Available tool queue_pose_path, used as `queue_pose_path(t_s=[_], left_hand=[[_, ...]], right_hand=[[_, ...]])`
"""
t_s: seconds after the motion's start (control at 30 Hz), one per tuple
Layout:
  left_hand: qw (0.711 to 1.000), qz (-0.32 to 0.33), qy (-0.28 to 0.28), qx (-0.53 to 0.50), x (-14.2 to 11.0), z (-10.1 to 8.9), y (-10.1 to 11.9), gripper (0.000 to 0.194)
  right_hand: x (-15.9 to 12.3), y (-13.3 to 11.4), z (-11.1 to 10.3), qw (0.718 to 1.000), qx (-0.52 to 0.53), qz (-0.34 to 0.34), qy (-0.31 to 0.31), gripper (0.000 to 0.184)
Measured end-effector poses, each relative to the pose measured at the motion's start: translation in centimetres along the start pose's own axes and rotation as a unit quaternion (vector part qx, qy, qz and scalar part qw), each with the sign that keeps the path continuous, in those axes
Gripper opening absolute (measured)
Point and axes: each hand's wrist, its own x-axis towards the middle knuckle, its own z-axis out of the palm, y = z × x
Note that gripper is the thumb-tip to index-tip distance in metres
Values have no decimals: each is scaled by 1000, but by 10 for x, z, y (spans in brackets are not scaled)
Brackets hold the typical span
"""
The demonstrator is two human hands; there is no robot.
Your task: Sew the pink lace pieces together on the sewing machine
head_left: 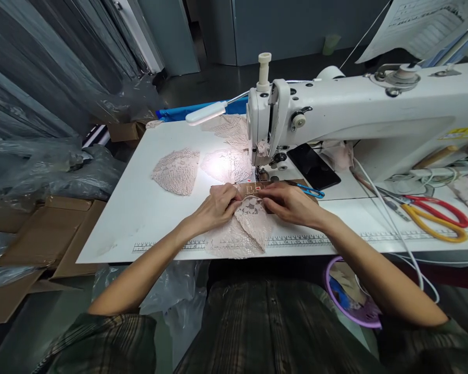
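Note:
A pale pink lace piece (253, 221) lies on the white sewing table (140, 208) in front of the white sewing machine (359, 119). My left hand (216, 205) pinches its upper left edge, fingers closed on the lace. My right hand (290, 202) presses and grips the upper right edge, close to the needle plate and presser foot (262, 174). Both hands sit just short of the needle, on a brown taped patch (253, 188) of the table.
More lace pieces lie at left (176, 170), under the lamp's light (226, 165) and behind (232, 130). Blue snips (311, 191), a dark phone (314, 166) and red-and-yellow scissors (437, 215) lie at right. Cardboard (42, 234) and plastic bags sit left; a purple basket (351, 301) hangs below.

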Motion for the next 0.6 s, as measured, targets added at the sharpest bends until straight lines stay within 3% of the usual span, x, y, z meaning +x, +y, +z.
queue_pose_path(t_s=[0.07,0.13,0.27,0.4,0.5,0.6], left_hand=[[998,28,7,-48,3,4,8,18],[992,43,-6,-115,5,2,17,17],[972,13,-44,-232,3,-14,28,20],[961,-63,-68,-260,4,-25,20,34],[963,-103,-85,-233,13,-26,3,40],[978,-132,-88,-135,23,-28,-15,45]], right_hand=[[7,-5,0,998,68,15,-11,50],[11,-9,-1,982,179,26,-60,61],[8,-9,-12,915,347,49,-199,49],[5,-1,-18,891,373,119,-232,47],[13,6,-15,922,304,157,-182,46],[22,12,-10,977,123,154,-85,40]])
